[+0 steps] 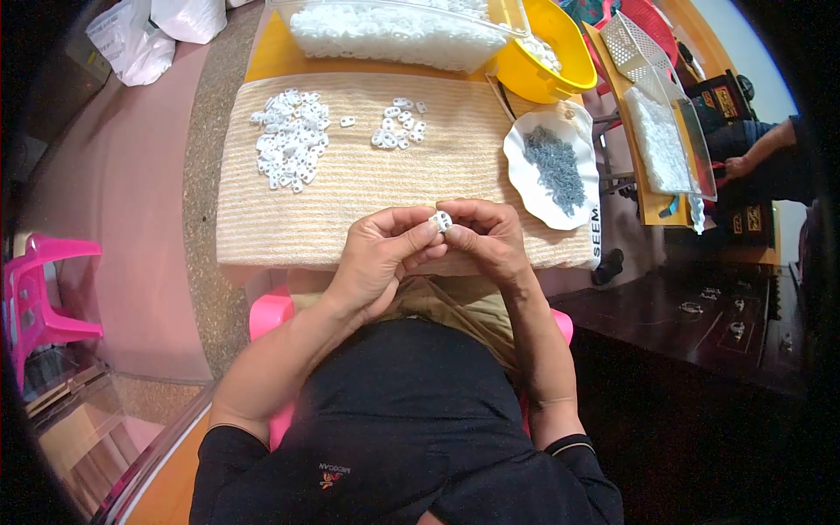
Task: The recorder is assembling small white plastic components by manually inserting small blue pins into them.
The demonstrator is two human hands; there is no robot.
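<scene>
White piece (444,220) — pinched between my left hand (381,251) and right hand (492,239) — might drop into my lap (442,300), just below them, if my pinch slackens.

Looks like a home pulling workshop duty tbh: dark cabinet (744,293) with ornate handles (738,331), pink plastic stool (52,328), but the towel-covered table (289,223) holds piles of little white plastic parts (293,140).

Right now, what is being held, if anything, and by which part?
A small white piece, pinched seemingly at opposite edges by the thumb and fingers of the left hand and right hand; exact contact is partly hidden.
</scene>
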